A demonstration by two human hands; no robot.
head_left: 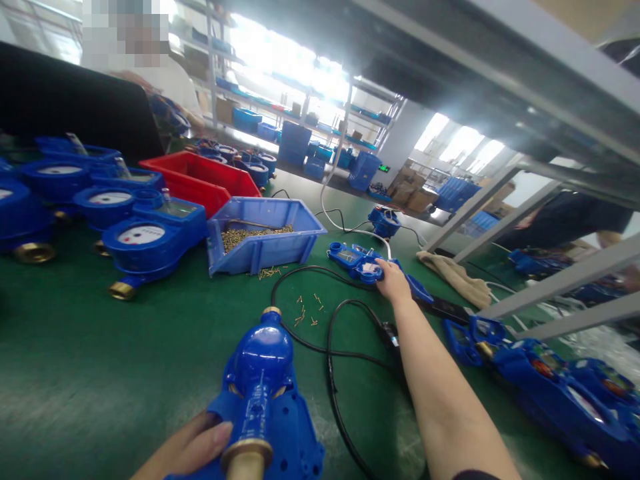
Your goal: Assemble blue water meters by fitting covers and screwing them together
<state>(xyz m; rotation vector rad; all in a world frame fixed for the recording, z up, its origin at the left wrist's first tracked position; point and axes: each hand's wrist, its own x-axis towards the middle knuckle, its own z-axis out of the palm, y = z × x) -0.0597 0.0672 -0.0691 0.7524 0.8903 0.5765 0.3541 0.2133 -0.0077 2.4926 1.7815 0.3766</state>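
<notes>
Left hand (187, 448): closed around the near end of the blue water meter (263, 393), low on the green surface (100, 373).
Right hand (393, 280): stretched out, fingers laid on a blue cover (363, 261).
Risk: the black cable (330, 353) beside the meter could be snagged; loose screws (305, 312) could be scattered.
Axis: long axis runs away from the wearer, brass end (247, 460) nearest.

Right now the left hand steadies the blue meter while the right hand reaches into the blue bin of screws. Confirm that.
Not quite. The head view shows the right hand resting on a blue cover beyond the black cable, not in the blue bin. The left hand does steady the blue meter.
</notes>
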